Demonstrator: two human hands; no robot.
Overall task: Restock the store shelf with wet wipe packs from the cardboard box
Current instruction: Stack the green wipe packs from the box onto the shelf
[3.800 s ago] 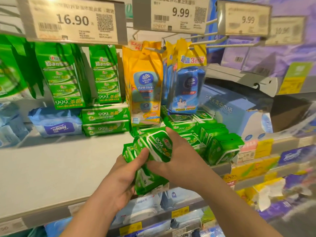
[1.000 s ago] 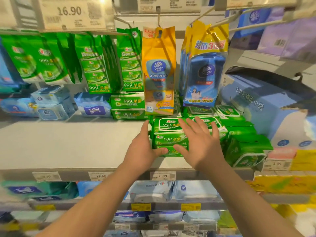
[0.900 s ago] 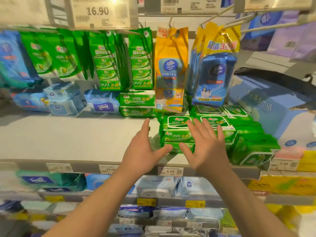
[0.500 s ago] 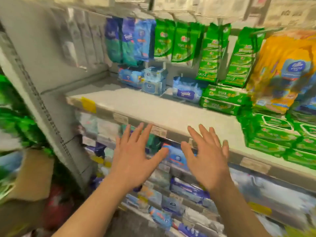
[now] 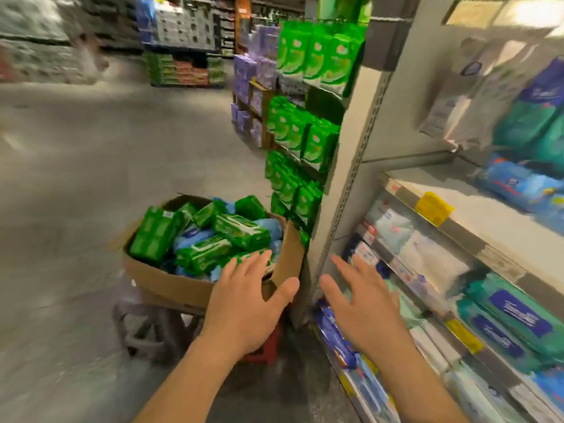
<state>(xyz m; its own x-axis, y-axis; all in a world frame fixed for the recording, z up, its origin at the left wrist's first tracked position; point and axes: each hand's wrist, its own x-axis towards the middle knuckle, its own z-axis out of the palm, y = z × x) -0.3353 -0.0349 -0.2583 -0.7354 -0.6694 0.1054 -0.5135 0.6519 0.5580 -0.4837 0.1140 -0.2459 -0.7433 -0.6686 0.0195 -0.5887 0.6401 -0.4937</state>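
Head view, nearest first: both forearms reach forward and down, each hand bare, fingers straight and spread, holding nothing. The left hand point(image 5: 244, 303) hangs over the near right corner of the cardboard box point(image 5: 171, 283), its fingertips overlapping the box's contents in the view; whether they touch a pack cannot be told through the blur. The right hand point(image 5: 363, 303) is level with it, in front of the lower shelves, touching nothing that shows.

The cardboard box stands open on a low stool point(image 5: 146, 325) on the grey floor point(image 5: 91, 166), with its right flap point(image 5: 288, 254) standing up just beside the grey shelf upright point(image 5: 345, 178). To the left of the box the aisle floor is open and wide; to the right the upright and the shelf edges close the room in.

Inside the box lie green wet wipe packs point(image 5: 241, 232), heaped at odd angles, some flat, some on edge, mixed with blue packs point(image 5: 192, 239) beneath and between them. The pile rises above the box rim.

To the right, the store shelf point(image 5: 488, 218) shows a pale bare board with a yellow tag point(image 5: 433, 207) on its front lip and blue packs at its back. Below it, the lower shelves hold blue and teal packs. Beyond the upright hang rows of green pouches point(image 5: 308, 138), and farther down the aisle stand blurred stacks of goods.
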